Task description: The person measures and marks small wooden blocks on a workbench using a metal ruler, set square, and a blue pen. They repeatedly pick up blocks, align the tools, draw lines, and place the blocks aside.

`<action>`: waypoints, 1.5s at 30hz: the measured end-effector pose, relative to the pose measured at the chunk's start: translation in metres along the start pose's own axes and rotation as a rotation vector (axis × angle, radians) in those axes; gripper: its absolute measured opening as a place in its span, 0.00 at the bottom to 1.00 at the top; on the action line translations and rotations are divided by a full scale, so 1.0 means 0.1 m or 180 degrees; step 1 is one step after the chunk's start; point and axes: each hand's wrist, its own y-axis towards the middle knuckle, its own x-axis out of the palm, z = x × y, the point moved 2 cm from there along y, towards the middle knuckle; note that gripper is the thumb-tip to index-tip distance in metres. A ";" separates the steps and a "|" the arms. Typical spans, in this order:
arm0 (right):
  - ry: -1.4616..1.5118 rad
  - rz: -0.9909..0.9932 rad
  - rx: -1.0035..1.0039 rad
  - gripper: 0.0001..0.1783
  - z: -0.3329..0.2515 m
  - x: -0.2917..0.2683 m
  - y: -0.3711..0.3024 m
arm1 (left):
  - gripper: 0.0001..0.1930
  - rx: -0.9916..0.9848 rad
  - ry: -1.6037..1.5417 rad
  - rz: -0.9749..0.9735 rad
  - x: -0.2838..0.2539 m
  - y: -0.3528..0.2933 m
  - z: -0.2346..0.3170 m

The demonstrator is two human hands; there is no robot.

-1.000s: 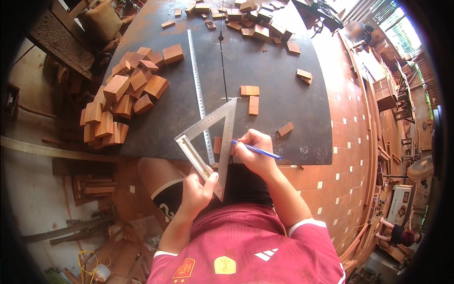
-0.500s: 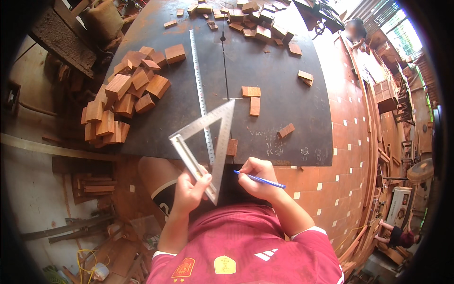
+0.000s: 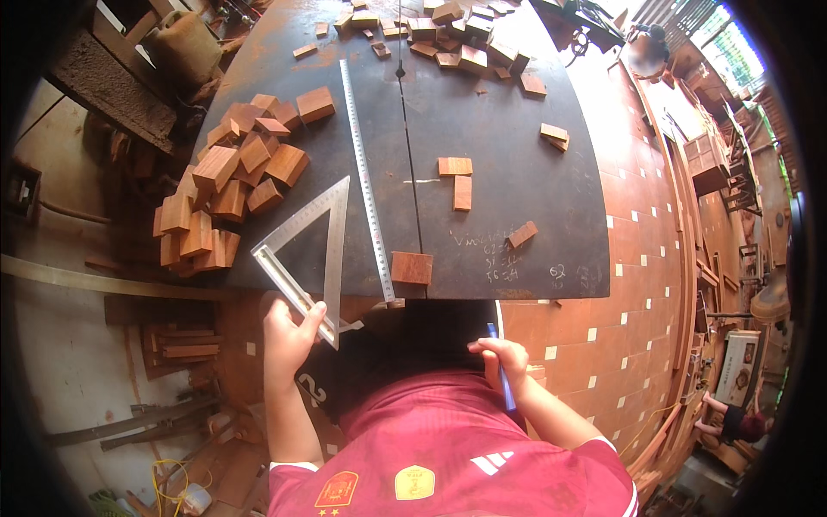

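My left hand [image 3: 291,332] is closed on the thick edge of a metal triangle square [image 3: 338,250], which tilts over the dark table's near left part. In my right hand [image 3: 506,355], held off the table's front edge, is a blue pen [image 3: 494,332]. A steel ruler [image 3: 363,168] lies lengthwise on the table, left of a dark slot. Just right of the ruler's near end sits a wooden block [image 3: 412,268]. Two small blocks [image 3: 463,191] form an L farther back, beside a short chalk line [image 3: 422,181].
A heap of wooden blocks [image 3: 228,198] covers the table's left side. More blocks [image 3: 472,59] are scattered along the far end. A single block [image 3: 522,233] lies near chalk writing on the right. Other people [image 3: 648,53] are in the background at the right.
My left hand has moved left with the triangle square, uncovering the block by the ruler. My right hand has shifted right and slightly down, and the pen now points more upright.
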 end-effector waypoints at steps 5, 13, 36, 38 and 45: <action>-0.0847 -0.0086 0.0963 0.27 0.29 0.02 -0.34 | 0.28 0.0525 0.1521 0.1540 0.04 -0.04 0.47; -0.0872 -0.0803 0.2416 0.78 0.62 0.23 -0.08 | 0.39 0.1822 0.1948 -0.0059 0.88 -0.05 1.11; -0.0907 0.0684 0.0157 0.14 0.57 0.31 -0.26 | 0.32 -0.1136 -0.4295 -0.1971 1.10 0.27 0.93; -0.1077 0.0722 0.0177 0.11 0.57 0.33 -0.26 | 0.32 -0.1348 -0.4329 -0.1996 1.10 0.26 0.86; -0.0906 0.0832 0.0474 0.10 0.68 0.34 -0.32 | 0.33 -0.1136 -0.4545 -0.2233 1.11 0.24 0.85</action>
